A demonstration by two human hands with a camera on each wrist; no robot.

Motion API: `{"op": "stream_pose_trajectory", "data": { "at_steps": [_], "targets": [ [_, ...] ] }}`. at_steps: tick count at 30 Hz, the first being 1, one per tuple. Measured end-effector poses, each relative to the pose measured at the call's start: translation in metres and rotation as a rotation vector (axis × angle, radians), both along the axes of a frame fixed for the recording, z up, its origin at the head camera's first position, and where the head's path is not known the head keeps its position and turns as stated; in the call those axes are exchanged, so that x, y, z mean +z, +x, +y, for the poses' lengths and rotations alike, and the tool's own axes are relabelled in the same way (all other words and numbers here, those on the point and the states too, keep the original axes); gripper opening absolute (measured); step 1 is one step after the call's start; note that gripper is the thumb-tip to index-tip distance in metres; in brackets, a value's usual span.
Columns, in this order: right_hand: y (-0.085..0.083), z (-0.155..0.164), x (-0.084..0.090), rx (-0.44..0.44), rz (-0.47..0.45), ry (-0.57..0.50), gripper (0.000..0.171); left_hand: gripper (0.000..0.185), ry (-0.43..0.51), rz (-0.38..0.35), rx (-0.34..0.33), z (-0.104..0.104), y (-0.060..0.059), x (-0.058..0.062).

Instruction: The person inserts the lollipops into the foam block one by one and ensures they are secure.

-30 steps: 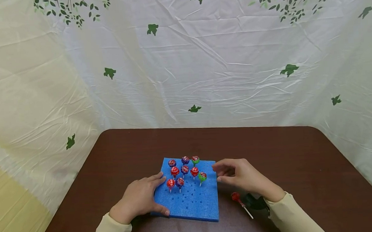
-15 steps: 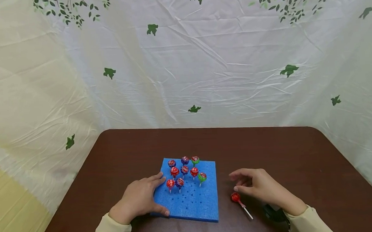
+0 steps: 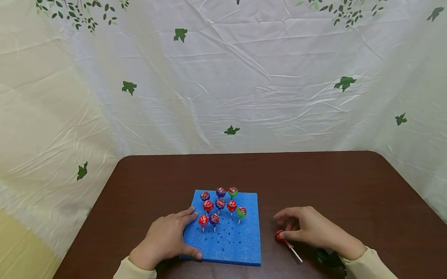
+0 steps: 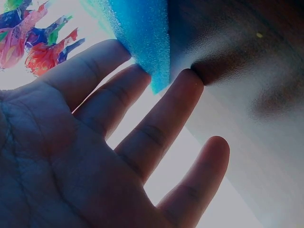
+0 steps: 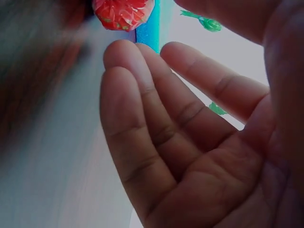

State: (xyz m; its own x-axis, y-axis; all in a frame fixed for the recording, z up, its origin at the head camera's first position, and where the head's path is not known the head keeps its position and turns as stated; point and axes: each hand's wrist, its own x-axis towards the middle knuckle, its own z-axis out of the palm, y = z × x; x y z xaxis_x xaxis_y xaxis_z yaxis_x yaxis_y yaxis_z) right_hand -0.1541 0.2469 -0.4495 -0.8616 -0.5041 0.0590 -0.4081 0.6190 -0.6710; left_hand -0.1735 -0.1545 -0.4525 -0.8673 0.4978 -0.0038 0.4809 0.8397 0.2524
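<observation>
A blue foam board (image 3: 240, 250) bears several wrapped lollipops (image 3: 220, 203) standing on their sticks, with red, purple and green wrappers. My left hand (image 3: 167, 239) rests along the board's left side, its fingers spread and the thumb on the near left corner. In the left wrist view, fingertips touch the foam's edge (image 4: 159, 47). To the right of the board, a red lollipop (image 3: 295, 253) lies on the table, its stick slanting toward me. My right hand (image 3: 315, 231) is over its candy head with fingers loosely bent; the right wrist view shows the lollipop (image 5: 124, 13) just beyond the fingertips.
The brown table (image 3: 324, 172) extends around the board on all sides. Small holes (image 3: 228, 236) dot the board's nearer half. Behind the table hangs a pale curtain (image 3: 262, 91) with green leaf prints. A dark object (image 3: 328, 258) sits under my right wrist.
My right hand has drawn back from the board's right edge, moving right and toward me, then lowered to the red lollipop. My left hand stays on the board.
</observation>
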Motion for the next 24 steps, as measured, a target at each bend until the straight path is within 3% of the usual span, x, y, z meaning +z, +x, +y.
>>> {"op": "stream_pose_trajectory", "data": {
  "at_steps": [16, 24],
  "targets": [
    [0.0011, -0.0034, -0.0024, 0.029, -0.013, 0.043, 0.024, 0.105, -0.006, -0.007, 0.004, 0.0008, 0.0018, 0.0029],
    [0.0001, -0.0015, 0.0013, -0.01, 0.042, -0.074, 0.026, 0.104, -0.002, 0.0, 0.006, 0.0014, 0.0025, 0.0041]
  ]
}}
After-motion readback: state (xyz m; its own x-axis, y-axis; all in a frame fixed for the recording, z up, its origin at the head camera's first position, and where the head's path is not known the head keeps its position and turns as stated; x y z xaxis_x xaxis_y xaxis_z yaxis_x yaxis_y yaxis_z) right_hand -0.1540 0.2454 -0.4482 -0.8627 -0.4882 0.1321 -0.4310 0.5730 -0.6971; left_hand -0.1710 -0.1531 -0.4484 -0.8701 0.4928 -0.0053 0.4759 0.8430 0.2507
